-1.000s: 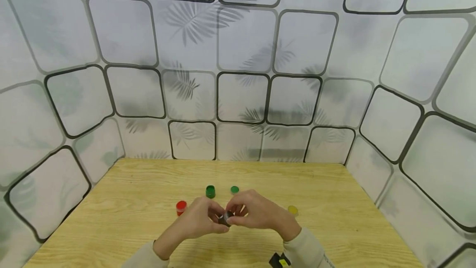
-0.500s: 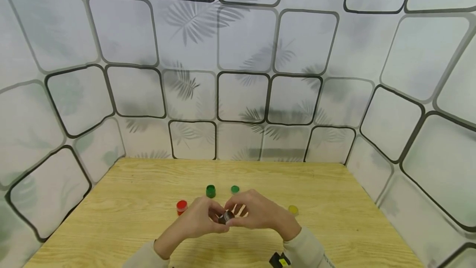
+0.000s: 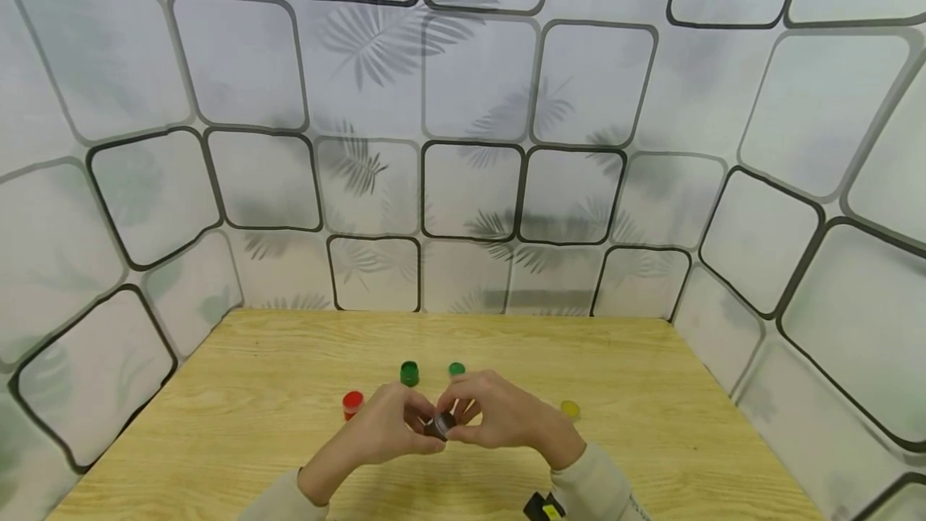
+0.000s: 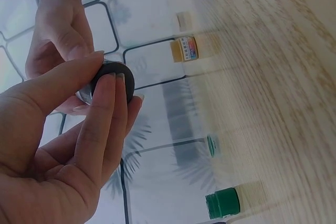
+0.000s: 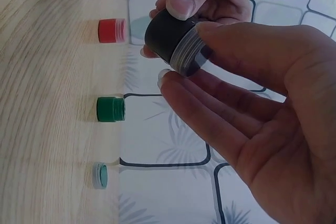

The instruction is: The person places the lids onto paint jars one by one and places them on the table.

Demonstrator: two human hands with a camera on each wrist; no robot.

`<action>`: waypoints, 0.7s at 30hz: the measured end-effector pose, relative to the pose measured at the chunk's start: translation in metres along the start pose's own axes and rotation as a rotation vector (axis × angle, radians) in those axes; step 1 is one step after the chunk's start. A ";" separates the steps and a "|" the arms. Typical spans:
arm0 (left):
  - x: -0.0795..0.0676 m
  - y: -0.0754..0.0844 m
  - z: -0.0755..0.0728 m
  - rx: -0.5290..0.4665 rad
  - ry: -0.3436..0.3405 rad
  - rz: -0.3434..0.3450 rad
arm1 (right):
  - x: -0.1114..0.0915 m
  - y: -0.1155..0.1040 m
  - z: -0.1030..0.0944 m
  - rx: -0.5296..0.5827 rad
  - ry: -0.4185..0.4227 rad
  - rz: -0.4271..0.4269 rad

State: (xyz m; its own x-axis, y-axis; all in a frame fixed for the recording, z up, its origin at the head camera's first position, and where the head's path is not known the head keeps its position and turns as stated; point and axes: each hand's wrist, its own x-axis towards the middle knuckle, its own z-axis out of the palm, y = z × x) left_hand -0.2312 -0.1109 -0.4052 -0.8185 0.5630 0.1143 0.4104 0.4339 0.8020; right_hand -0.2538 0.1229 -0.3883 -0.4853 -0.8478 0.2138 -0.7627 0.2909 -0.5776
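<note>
My left hand (image 3: pixel 387 428) grips a small black paint jar (image 5: pixel 167 34), tilted on its side above the table, with its fingertips on the dark base in the left wrist view. The jar's clear ridged lid (image 5: pixel 185 56) points toward my right hand (image 3: pixel 499 415). My right thumb presses one side of that lid, while the index fingertip sits at its opposite edge. In the head view the jar is mostly covered by fingers between the two hands.
A red jar (image 3: pixel 353 403) stands left of the hands. Beyond them are an uncapped green jar (image 3: pixel 409 375) and a green-tinted lid (image 3: pixel 456 369). A yellow jar (image 4: pixel 185 49) stands past my right forearm. Patterned curtains (image 3: pixel 473 191) enclose the wooden table (image 3: pixel 289 352).
The left hand keeps the black jar in nearly the same place. My right fingers have shifted slightly around the lid, spreading half a second ago and closing in again now.
</note>
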 end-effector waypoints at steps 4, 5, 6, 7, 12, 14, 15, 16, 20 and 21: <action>0.000 0.000 0.000 0.004 0.000 -0.010 | 0.000 0.000 0.000 -0.002 0.001 0.019; 0.000 0.001 0.000 0.006 0.000 -0.013 | 0.001 0.000 0.000 -0.006 0.001 0.025; 0.000 0.001 0.000 0.007 0.000 -0.012 | 0.001 0.000 0.000 -0.012 0.001 0.031; 0.000 0.001 0.001 0.006 -0.001 -0.012 | 0.001 0.000 0.000 -0.014 -0.001 0.038; 0.000 0.001 0.001 0.002 -0.004 -0.013 | 0.002 -0.001 0.000 -0.028 -0.003 0.070; 0.000 0.002 0.001 -0.001 -0.005 -0.013 | 0.002 0.000 0.001 -0.031 0.000 0.077; 0.000 0.002 0.001 0.000 -0.006 -0.012 | 0.002 0.000 0.001 -0.026 -0.001 0.079; 0.000 0.002 0.001 -0.001 -0.006 -0.012 | 0.002 0.000 0.001 -0.023 -0.001 0.080; -0.001 0.003 0.000 -0.001 -0.004 -0.009 | 0.001 0.000 0.000 -0.006 -0.008 0.069; -0.001 0.003 0.000 0.000 -0.003 -0.008 | 0.001 0.000 0.000 -0.006 -0.011 0.063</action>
State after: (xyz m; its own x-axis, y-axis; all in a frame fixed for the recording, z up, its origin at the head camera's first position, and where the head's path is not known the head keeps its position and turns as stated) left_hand -0.2295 -0.1104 -0.4029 -0.8206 0.5616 0.1058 0.4035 0.4383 0.8031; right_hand -0.2544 0.1225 -0.3880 -0.5276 -0.8325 0.1691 -0.7338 0.3463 -0.5845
